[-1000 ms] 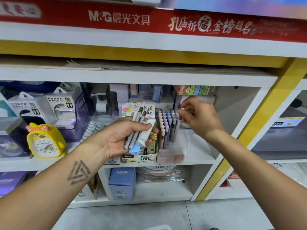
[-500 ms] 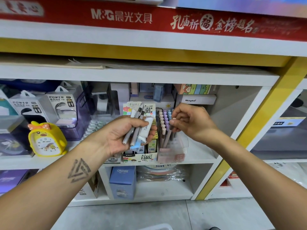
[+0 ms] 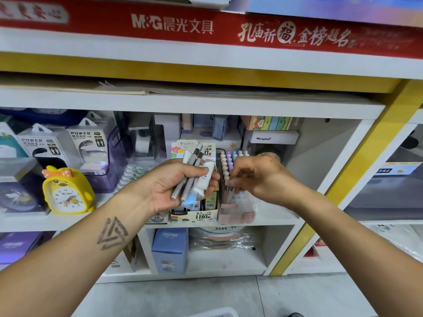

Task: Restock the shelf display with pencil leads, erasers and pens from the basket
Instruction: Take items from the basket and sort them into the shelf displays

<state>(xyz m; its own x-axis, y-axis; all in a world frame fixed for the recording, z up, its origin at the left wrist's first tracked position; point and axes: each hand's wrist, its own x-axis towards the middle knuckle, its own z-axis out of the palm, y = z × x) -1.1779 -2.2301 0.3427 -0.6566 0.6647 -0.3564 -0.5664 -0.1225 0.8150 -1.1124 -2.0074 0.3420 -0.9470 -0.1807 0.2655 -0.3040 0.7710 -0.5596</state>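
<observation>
At the middle shelf (image 3: 274,219), the left hand (image 3: 169,186) grips a bundle of grey pens (image 3: 191,177) and a white eraser (image 3: 206,177), while the right hand (image 3: 258,177) pinches a pastel pen (image 3: 226,179) standing in the clear display box (image 3: 242,211).

A yellow duck-shaped alarm clock (image 3: 68,191) stands on the middle shelf's left side, before two white power bank boxes (image 3: 66,143). Below, a blue CRUHRE box (image 3: 169,249) stands upright beside plastic-wrapped coloured stock (image 3: 223,239).
</observation>
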